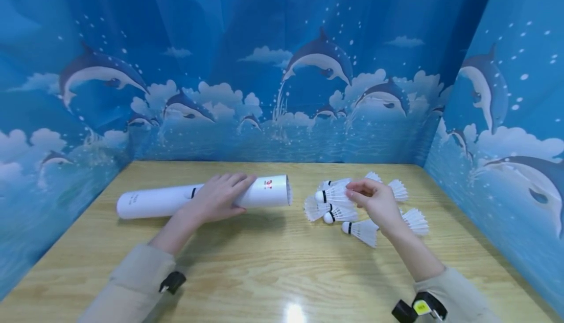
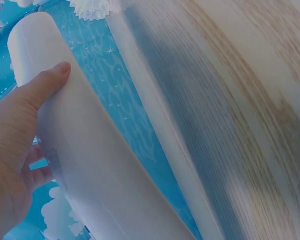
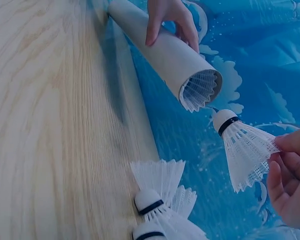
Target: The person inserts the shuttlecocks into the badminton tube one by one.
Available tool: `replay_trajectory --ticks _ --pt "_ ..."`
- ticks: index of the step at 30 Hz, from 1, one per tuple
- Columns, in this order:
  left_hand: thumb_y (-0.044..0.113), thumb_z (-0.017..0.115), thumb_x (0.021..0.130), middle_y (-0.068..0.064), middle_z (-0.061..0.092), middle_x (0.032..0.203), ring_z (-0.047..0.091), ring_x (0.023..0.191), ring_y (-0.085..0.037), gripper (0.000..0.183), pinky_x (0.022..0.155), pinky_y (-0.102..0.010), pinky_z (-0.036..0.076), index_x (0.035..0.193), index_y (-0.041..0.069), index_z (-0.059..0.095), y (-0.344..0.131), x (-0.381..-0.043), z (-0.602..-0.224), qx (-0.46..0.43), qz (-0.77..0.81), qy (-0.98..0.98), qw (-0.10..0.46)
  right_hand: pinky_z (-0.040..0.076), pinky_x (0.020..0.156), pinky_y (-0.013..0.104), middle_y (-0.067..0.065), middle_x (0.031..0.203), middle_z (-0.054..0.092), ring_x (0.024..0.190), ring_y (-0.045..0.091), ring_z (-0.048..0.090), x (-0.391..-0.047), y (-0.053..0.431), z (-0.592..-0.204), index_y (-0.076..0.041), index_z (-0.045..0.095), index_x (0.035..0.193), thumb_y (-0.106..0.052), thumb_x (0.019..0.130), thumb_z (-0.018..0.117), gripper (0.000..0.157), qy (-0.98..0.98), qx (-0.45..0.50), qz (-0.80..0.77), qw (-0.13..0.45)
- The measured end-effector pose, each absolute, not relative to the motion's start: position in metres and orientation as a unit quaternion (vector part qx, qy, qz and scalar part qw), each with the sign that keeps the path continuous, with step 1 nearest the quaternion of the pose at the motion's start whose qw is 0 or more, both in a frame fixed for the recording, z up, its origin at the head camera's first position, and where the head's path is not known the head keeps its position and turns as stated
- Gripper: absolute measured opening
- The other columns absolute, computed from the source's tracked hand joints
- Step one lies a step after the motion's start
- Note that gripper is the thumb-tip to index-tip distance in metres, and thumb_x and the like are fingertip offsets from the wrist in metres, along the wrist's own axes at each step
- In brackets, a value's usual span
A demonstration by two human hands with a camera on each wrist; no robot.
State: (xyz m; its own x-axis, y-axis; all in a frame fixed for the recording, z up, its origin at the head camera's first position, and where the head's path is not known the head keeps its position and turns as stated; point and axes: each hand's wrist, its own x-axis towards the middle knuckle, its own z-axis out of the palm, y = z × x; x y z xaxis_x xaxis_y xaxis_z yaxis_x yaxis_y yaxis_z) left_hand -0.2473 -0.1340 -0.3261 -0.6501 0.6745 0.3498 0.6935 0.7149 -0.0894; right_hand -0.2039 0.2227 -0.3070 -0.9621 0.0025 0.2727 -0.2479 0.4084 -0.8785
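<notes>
A white shuttlecock (image 1: pixel 336 195) with a black band is in the right hand (image 1: pixel 378 204), whose thumb and fingers pinch the rim of its skirt. It is tilted, its cork facing the open end of a white tube (image 1: pixel 154 202) to the left and apart from it. The left hand (image 1: pixel 218 197) grips the tube from above, thumb on the near side and fingers over the far side, with the tube lying sideways and its shadow on the desk (image 1: pixel 264 274). Just inside its mouth, the right wrist view shows the skirt of a seated shuttlecock (image 3: pixel 199 89). Below and around the right hand, loose shuttlecocks (image 1: pixel 362 232) lie in a cluster on the wood-grained desk, some overlapping. Pale sleeves (image 1: pixel 141 269) cover the forearms. Behind stands a blue backdrop (image 1: pixel 246 29) printed with dolphins and clouds.
</notes>
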Motion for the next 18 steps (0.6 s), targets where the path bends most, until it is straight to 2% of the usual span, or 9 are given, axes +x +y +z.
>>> replay_trajectory --ticks 6,12,18 --pt "0.036 0.080 0.070 -0.013 0.053 0.127 0.053 0.111 -0.031 0.084 0.091 -0.051 0.045 0.140 0.011 0.040 -0.134 -0.247 -0.327 -0.377 -0.029 -0.908 0.184 0.049 0.058 0.021 0.013 0.088 0.067 0.069 0.004 0.056 -0.215 0.202 -0.307 0.010 0.063 0.100 -0.001 0.084 0.066 0.020 -0.816 0.086 0.558 0.121" --pt "0.036 0.080 0.070 -0.013 0.054 0.127 0.053 0.111 -0.031 0.083 0.091 -0.050 0.045 0.139 0.011 0.040 -0.134 -0.247 -0.326 -0.376 -0.027 -0.908 0.182 0.048 0.056 0.019 0.011 0.085 0.067 0.067 0.002 0.056 -0.223 0.182 -0.311 0.011 0.063 0.099 0.002 0.083 0.065 0.019 -0.804 0.098 0.573 0.129" --pt "0.037 0.080 0.071 -0.012 0.054 0.127 0.053 0.111 -0.030 0.083 0.091 -0.049 0.045 0.140 0.012 0.040 -0.132 -0.246 -0.325 -0.379 -0.027 -0.907 0.180 0.048 0.056 0.019 0.010 0.083 0.067 0.067 0.003 0.056 -0.228 0.163 -0.318 0.007 0.066 0.096 0.001 0.082 0.066 0.016 -0.807 0.101 0.567 0.130"
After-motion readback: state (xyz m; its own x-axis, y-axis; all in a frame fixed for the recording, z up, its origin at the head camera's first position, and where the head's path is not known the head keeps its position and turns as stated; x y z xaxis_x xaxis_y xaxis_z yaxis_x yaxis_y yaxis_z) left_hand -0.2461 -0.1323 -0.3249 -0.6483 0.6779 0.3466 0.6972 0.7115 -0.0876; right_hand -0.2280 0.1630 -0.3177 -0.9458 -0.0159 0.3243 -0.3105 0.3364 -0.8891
